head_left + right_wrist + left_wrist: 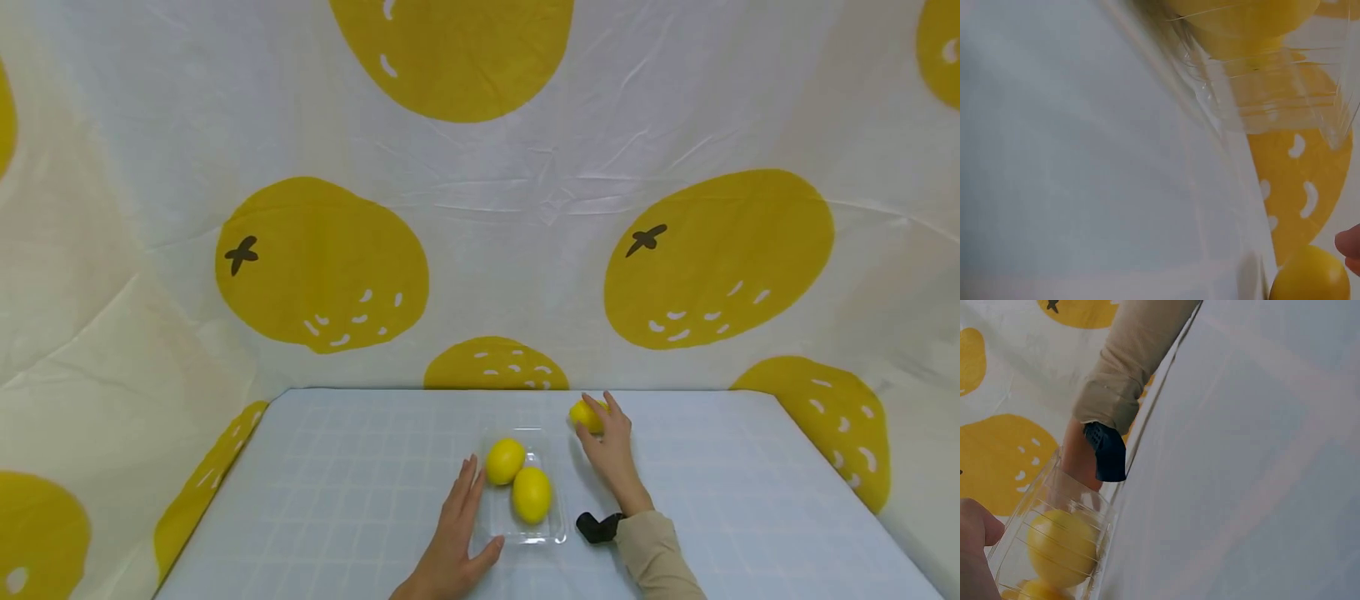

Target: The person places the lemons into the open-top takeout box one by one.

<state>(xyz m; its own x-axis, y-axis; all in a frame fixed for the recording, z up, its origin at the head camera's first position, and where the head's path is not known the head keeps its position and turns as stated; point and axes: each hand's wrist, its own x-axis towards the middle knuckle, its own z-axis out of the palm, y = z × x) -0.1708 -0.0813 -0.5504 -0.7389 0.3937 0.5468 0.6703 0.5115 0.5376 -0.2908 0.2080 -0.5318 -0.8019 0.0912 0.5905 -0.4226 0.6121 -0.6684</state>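
Note:
Two yellow lemons (532,495) sit inside a clear plastic container (498,533) on the table. Along the container's left side lies my left hand (453,533), its fingers extended and thumb spread near the front corner; whether it touches the wall is hard to tell. Behind and right of the container, my right hand (611,446) reaches over a third lemon (582,416) on the table. In the right wrist view a fingertip (1349,242) shows beside that lemon (1311,278), with a small gap between them. Most of the right hand is outside that view.
A light blue checked cloth covers the table (360,492). Behind it hangs a white cloth (517,275) printed with large yellow fruit. A black wrist camera (597,527) sits at the right wrist, close to the container's right side.

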